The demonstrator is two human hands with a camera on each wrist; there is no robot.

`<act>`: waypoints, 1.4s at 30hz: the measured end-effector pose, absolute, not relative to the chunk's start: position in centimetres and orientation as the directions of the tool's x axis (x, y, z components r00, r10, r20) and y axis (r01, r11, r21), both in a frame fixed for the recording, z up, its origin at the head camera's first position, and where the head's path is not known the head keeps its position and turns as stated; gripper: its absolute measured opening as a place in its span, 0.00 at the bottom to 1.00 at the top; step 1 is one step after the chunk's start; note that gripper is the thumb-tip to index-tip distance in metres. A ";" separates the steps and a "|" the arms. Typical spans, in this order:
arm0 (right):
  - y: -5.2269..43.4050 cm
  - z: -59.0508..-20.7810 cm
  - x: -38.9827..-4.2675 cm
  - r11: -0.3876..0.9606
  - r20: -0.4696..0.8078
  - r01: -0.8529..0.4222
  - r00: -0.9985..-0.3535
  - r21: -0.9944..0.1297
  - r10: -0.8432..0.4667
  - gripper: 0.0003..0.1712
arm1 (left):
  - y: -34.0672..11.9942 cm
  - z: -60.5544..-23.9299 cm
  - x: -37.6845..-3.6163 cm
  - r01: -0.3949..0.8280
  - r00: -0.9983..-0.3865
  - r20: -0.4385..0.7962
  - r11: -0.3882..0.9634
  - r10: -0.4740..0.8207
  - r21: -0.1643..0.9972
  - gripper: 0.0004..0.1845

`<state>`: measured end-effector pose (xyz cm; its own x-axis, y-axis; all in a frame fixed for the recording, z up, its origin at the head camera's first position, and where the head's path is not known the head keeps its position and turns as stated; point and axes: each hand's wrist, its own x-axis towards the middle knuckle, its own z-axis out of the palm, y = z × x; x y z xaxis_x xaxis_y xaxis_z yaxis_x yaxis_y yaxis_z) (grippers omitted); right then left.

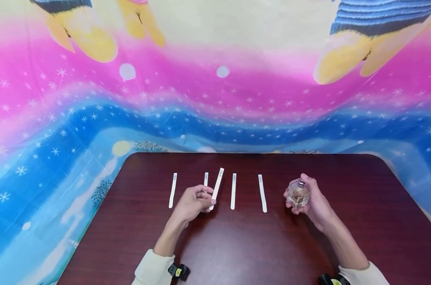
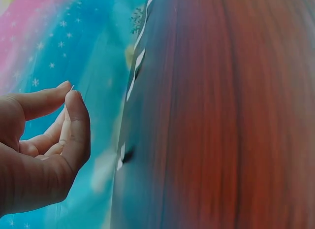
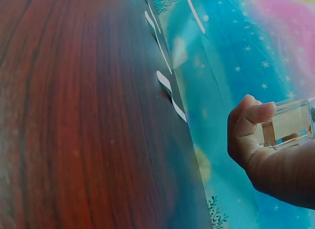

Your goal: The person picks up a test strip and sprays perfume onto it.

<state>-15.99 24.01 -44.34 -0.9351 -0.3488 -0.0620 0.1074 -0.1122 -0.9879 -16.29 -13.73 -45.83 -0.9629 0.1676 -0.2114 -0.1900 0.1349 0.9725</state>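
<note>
Strip (image 1: 216, 187) pinched in left hand (image 1: 194, 202) – perfume bottle (image 1: 298, 194) in rt hand (image 1: 313, 202)

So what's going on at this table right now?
A person sits at a dark wooden table. Their left hand pinches one white paper strip and lifts it off the table at a slant. Their right hand holds a small clear perfume bottle of pale liquid, its spray top bare. Four more strips lie in a row on the table, and a colourful cloth hangs behind.
</note>
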 end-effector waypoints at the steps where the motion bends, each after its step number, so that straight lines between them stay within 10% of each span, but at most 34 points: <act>1: 24.0 -44.3 -16.0 -0.107 -0.067 0.110 -0.937 -0.988 -0.344 0.33 | -13.4 -45.8 -16.3 -0.185 -0.963 -0.206 0.134 0.172 0.974 0.17; 42: 20.5 -43.3 -17.4 0.023 -0.246 0.247 -0.943 -0.969 -0.226 0.34 | -7.7 -45.1 -15.9 -0.234 -0.915 -0.235 0.043 0.328 0.971 0.22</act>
<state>-17.36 20.49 -43.34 -0.9427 -0.2256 -0.2458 0.2471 0.0229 -0.9687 -15.92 -7.65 -45.15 -0.9149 0.3282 -0.2352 -0.2341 0.0434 0.9712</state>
